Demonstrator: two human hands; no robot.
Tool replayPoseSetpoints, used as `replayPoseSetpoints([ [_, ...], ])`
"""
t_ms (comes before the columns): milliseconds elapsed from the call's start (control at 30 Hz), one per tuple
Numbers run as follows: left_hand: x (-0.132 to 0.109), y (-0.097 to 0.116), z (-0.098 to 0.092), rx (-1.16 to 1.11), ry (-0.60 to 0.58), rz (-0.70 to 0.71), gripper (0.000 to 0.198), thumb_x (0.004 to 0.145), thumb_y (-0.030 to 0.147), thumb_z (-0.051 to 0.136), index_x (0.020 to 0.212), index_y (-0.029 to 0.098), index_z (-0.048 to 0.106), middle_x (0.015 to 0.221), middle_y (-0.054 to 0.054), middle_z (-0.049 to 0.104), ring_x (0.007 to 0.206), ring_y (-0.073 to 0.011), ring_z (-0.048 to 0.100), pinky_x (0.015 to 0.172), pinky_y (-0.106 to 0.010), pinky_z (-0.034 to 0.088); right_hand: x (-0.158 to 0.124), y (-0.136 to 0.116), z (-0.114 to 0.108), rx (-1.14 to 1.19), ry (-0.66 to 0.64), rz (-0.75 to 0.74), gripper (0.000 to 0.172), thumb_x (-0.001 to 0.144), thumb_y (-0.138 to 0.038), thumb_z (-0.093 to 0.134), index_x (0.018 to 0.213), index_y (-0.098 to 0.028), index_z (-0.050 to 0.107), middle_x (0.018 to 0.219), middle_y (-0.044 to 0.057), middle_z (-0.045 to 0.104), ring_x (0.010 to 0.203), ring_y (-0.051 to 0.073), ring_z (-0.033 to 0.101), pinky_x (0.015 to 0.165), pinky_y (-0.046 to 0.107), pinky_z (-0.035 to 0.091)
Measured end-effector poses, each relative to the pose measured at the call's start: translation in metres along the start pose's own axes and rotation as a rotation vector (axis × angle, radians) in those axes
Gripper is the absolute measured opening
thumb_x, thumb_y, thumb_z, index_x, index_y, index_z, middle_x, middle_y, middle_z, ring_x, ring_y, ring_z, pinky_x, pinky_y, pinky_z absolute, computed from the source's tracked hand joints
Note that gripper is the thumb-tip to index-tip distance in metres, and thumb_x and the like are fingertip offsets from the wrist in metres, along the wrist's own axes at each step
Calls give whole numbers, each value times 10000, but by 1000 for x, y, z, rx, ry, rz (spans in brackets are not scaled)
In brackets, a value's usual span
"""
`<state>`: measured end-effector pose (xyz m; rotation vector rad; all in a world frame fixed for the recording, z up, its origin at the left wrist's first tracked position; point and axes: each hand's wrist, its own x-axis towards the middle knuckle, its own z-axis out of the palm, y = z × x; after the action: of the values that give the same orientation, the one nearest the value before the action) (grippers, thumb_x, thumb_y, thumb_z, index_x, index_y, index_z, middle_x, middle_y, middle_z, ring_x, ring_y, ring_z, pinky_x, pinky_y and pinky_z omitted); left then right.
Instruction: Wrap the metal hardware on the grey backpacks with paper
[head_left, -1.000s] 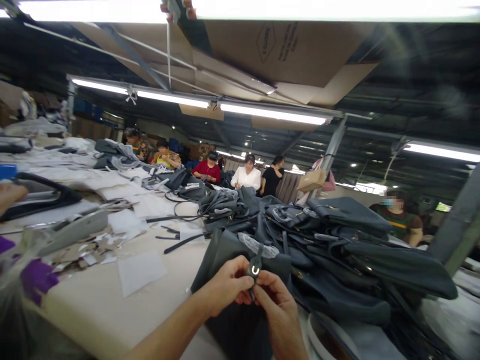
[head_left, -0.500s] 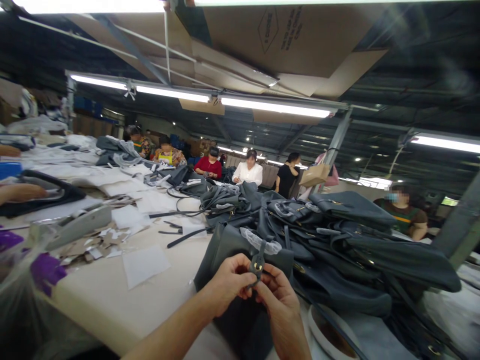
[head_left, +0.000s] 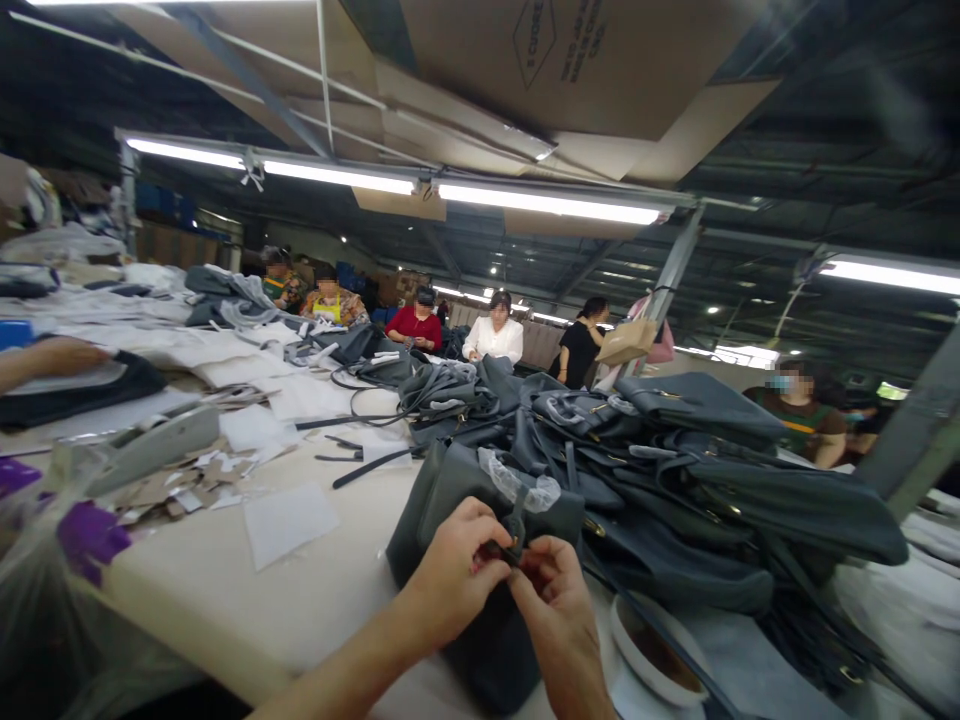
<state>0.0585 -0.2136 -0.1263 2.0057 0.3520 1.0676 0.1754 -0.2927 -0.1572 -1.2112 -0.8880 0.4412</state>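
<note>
A dark grey-green leather bag (head_left: pixel 442 500) stands on the table in front of me, with clear plastic wrap (head_left: pixel 517 482) around its top handle. A strap tab (head_left: pixel 517 522) with gold-coloured hardware hangs down its front. My left hand (head_left: pixel 465 560) pinches the tab's lower end between thumb and fingers. From the other side, my right hand (head_left: pixel 555 590) pinches at the same end, its fingertips almost touching the left ones. The fingers cover most of the tab's end and its fitting.
A heap of similar dark bags (head_left: pixel 675 480) spreads to the right, beside a round white bowl (head_left: pixel 660 660) with brown contents. Cardboard scraps (head_left: pixel 187 485) and a white sheet (head_left: pixel 290 522) lie left on the table (head_left: pixel 330 600). A co-worker's hand (head_left: pixel 67 355) holds a dark piece at far left.
My left fingers have moved up and over the tab, covering the gold fitting that showed plainly before. My right hand stays at the tab's lower end. The view has shifted slightly.
</note>
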Motion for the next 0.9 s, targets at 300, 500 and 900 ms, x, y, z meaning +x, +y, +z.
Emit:
replayPoseSetpoints([
  [300, 6, 3, 4, 571, 61, 308, 197, 835, 45, 450, 742, 178, 563, 865, -57, 595, 805, -196, 543, 731, -326, 449, -9, 19, 5, -232, 116, -113, 260, 705, -342, 716, 675, -232, 482, 585, -73, 468, 532, 117, 456, 513, 228, 380],
  [500, 16, 10, 2, 145, -46, -57, 150, 787, 57, 479, 708, 174, 530, 861, -11, 556, 669, -120, 566, 596, -237, 468, -9, 27, -2, 72, -1, 29, 390, 665, -396, 736, 630, -238, 381, 591, -55, 511, 501, 102, 413, 445, 205, 334],
  [900, 28, 20, -1, 429, -3, -17, 36, 866, 183, 527, 841, 208, 535, 819, -22, 630, 772, -187, 604, 710, -282, 434, -43, 41, -3, 122, -124, 198, 357, 615, -264, 686, 595, -241, 331, 541, -94, 371, 463, 67, 283, 462, 210, 250],
])
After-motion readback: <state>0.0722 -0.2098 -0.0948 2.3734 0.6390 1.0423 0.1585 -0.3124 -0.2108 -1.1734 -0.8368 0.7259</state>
